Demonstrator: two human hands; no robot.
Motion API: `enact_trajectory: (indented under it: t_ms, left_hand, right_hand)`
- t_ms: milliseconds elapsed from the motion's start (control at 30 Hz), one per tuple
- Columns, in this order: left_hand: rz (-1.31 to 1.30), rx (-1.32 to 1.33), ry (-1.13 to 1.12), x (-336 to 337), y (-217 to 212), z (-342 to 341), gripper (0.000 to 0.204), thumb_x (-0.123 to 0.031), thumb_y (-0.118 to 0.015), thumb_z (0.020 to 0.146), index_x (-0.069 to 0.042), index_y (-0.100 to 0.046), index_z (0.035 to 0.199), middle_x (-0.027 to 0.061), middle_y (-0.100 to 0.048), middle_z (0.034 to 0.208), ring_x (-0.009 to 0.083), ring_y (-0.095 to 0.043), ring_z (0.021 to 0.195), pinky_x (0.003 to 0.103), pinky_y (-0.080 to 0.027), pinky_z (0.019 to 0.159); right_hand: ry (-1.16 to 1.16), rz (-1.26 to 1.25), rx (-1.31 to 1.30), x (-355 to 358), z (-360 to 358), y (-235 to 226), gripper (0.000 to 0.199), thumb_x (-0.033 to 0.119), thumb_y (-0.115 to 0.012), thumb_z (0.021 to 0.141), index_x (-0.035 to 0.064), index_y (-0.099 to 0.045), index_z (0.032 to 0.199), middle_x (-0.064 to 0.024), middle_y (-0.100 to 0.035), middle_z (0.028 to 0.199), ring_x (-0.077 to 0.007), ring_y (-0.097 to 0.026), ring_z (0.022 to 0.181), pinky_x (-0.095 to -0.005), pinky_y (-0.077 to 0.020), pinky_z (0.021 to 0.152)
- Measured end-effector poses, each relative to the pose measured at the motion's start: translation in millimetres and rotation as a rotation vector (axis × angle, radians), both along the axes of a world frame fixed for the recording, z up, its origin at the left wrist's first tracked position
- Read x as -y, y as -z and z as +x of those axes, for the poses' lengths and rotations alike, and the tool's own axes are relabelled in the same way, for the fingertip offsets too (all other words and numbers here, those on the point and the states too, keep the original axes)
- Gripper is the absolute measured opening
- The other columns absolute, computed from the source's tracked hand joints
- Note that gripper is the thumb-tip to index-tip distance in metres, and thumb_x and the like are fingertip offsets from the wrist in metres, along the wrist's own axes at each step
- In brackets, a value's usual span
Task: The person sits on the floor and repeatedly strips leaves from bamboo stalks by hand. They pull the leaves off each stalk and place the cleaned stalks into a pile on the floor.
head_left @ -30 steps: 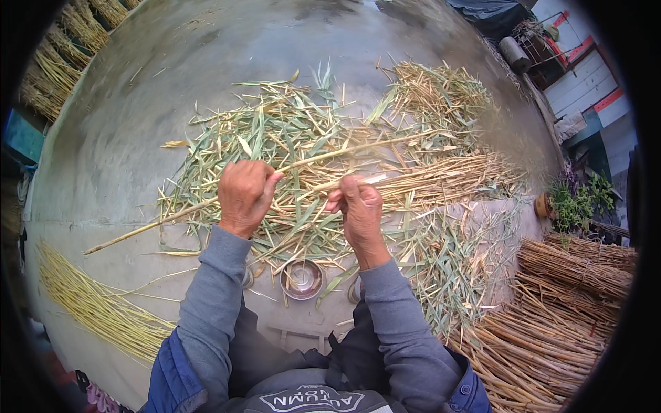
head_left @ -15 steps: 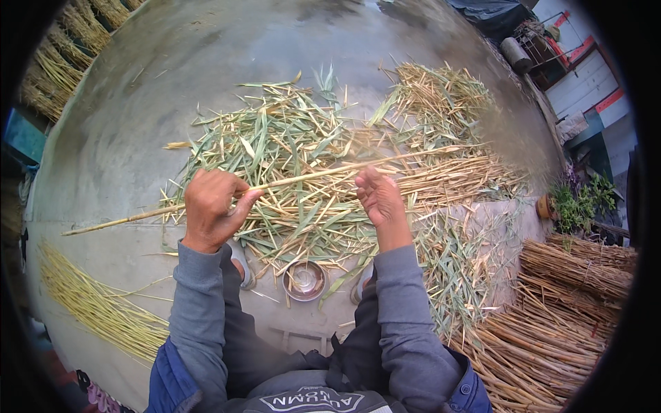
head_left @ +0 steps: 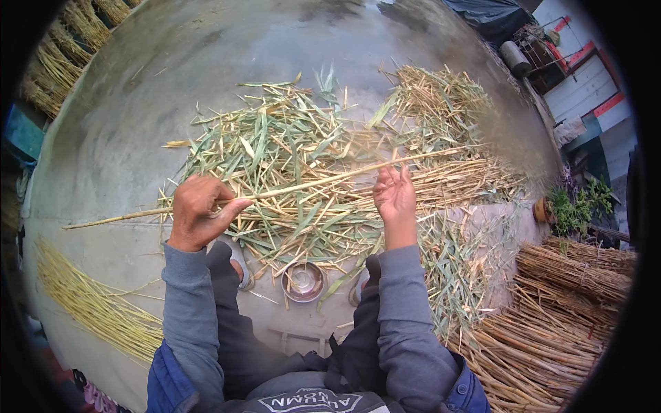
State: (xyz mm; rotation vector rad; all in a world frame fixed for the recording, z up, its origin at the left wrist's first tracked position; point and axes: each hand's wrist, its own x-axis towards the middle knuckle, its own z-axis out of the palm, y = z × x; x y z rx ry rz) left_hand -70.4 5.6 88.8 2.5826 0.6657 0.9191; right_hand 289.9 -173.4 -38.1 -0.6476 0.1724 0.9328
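Observation:
My left hand (head_left: 200,210) grips a long pale reed stalk (head_left: 317,182) near its thick end; the stalk runs from the far left across to the upper right. My right hand (head_left: 394,196) is open, palm up, fingers apart, just below the stalk and close to it. Under both hands lies a heap of green leaves and stripped husks (head_left: 275,148) on the concrete ground. A row of stripped stalks (head_left: 461,179) lies to the right of my right hand.
A small metal bowl (head_left: 303,281) sits between my knees. Cleaned yellow stalks (head_left: 96,306) lie at lower left. Brown reed bundles (head_left: 558,303) are stacked at lower right and more bundles (head_left: 62,55) at upper left. A potted plant (head_left: 575,206) stands at right.
My left hand has pulled the stalk leftward. My right hand, earlier closed on the stalk, has opened and slid right along it.

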Motion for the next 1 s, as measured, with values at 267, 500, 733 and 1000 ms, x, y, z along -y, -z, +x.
enact_trajectory:
  t_ms: [267, 500, 733, 1000]
  left_hand:
    - [-0.281, -0.059, -0.038, -12.9, -3.3, -33.3, 0.034, -0.019, -0.093, 0.065, -0.005, -0.062, 0.065, 0.0065, -0.059, 0.058, 0.0187, -0.056, 0.052, 0.033, -0.042, 0.051]
    - [-0.344, -0.224, -0.037, -14.6, 7.7, -34.4, 0.035, -0.025, -0.092, 0.065, -0.005, -0.065, 0.074, 0.0072, -0.064, 0.064, 0.0206, -0.060, 0.056, 0.036, -0.045, 0.060]
    - [0.073, -0.092, 0.049, 40.7, 43.6, 62.2, 0.036, -0.034, -0.078, 0.084, -0.004, -0.068, 0.101, 0.0091, -0.068, 0.089, 0.0272, -0.065, 0.085, 0.040, -0.045, 0.078]
    - [-0.113, 0.082, 0.040, 42.7, 47.7, 82.4, 0.018, -0.023, -0.074, 0.088, -0.006, -0.070, 0.085, 0.0075, -0.066, 0.073, 0.0287, -0.064, 0.070, 0.040, -0.049, 0.063]
  right_hand:
    - [-0.025, -0.044, 0.232, -2.1, 15.1, -27.2, 0.035, 0.033, -0.070, 0.099, 0.0090, -0.057, 0.120, -0.0042, -0.067, 0.096, -0.0077, -0.056, 0.068, -0.0215, -0.0453, 0.054]
    - [0.101, -0.166, 0.254, -5.4, 7.4, -39.7, 0.026, 0.030, -0.075, 0.095, 0.0100, -0.059, 0.098, -0.0028, -0.068, 0.088, -0.0110, -0.063, 0.068, -0.0212, -0.0496, 0.055]
    - [-0.411, -0.148, 0.499, -36.2, -101.9, -47.3, 0.028, 0.027, -0.073, 0.097, 0.0046, -0.061, 0.110, -0.0100, -0.073, 0.094, -0.0157, -0.074, 0.079, -0.0229, -0.0538, 0.059]
    - [-0.403, -0.153, 0.465, -25.5, -103.4, -59.3, 0.032, 0.031, -0.070, 0.099, 0.0018, -0.065, 0.111, -0.0105, -0.075, 0.097, -0.0166, -0.074, 0.083, -0.0240, -0.0557, 0.067]
